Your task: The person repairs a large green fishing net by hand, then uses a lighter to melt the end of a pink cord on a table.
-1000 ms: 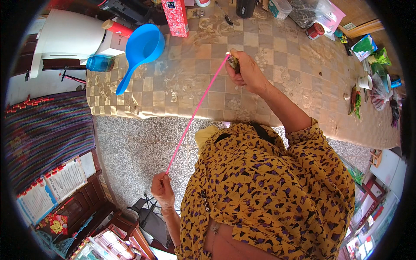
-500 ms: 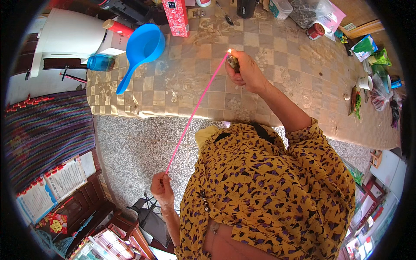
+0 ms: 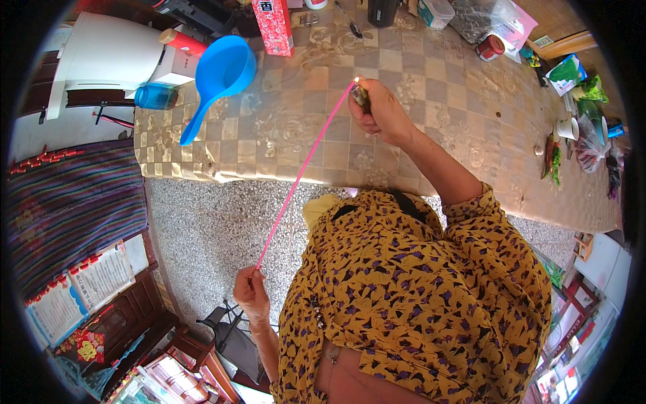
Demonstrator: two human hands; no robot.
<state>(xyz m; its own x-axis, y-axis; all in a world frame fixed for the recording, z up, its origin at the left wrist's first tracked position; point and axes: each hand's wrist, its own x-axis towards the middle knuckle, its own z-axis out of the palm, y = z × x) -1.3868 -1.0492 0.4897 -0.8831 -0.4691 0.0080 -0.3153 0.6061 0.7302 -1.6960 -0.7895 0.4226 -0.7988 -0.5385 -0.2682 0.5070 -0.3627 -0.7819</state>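
Observation:
A long, thin pink incense stick slants from lower left up to the table, one end pinched between thumb and fingers of my left hand, which hangs over the floor left of my body. My right hand, above the near part of the table, is closed round a lighter with a greenish-yellow body. A small bright flame burns at the lighter's top, right at the stick's far tip. Most of the lighter is hidden by my fingers.
A checked cloth covers the table. A blue dipper, a blue jar and a tall red box stand at the left and back. At the right are a white cup and plastic bags. A folding chair stands at lower left.
Both hands and the incense stick hold almost still. The flame at the stick's tip looks a little smaller.

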